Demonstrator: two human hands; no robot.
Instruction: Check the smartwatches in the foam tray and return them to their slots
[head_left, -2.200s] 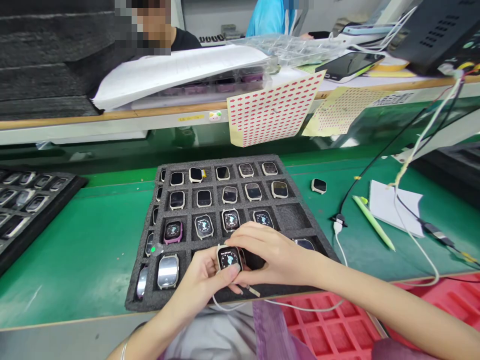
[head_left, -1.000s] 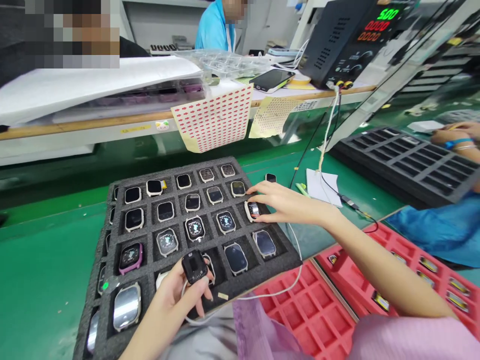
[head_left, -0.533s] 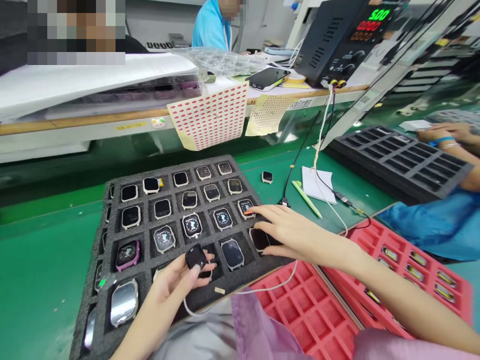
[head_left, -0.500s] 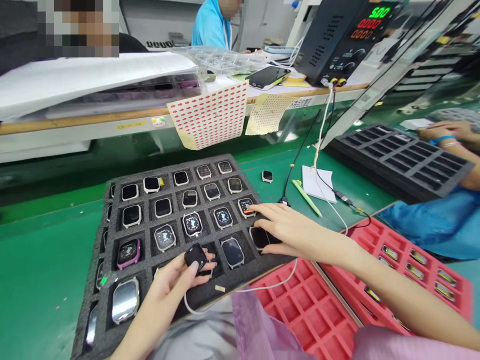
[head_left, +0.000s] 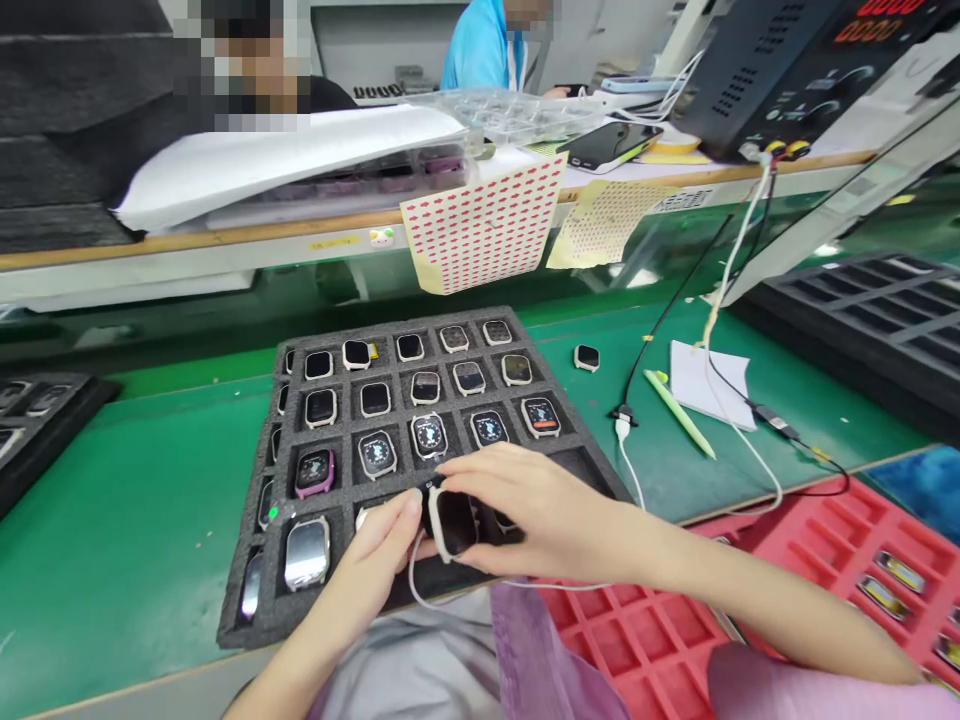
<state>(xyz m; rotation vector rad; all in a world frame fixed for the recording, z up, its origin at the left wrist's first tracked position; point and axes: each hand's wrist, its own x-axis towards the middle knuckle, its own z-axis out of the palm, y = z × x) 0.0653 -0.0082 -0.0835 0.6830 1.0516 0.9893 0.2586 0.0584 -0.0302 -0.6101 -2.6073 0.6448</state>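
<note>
My left hand [head_left: 382, 555] is closed on a small black square block [head_left: 430, 488], mostly hidden behind the fingers and a watch. A white cable [head_left: 415, 580] loops down from beside these fingers. In a thumb-and-fingers grip, my right hand [head_left: 536, 505] holds a smartwatch body [head_left: 454, 522] with a pale case and dark screen, tilted up against the block. Both hands are over the front row of a grey foam tray [head_left: 337, 398]. Several strapless watches sit in its compartments, among them a purple one [head_left: 315, 471] and one with a lit screen [head_left: 541, 416].
Right of the tray lie a loose watch [head_left: 586, 357], a green pen [head_left: 686, 418], white paper [head_left: 709, 378] and cables. Red trays [head_left: 817, 545] stand at the lower right, black foam trays [head_left: 862, 325] farther off. A shelf holds a phone [head_left: 611, 146] and power supply [head_left: 780, 85].
My right hand has lifted the watch from the tray's right front compartment and brought it left to the black block in my left hand. The camera view has swung left.
</note>
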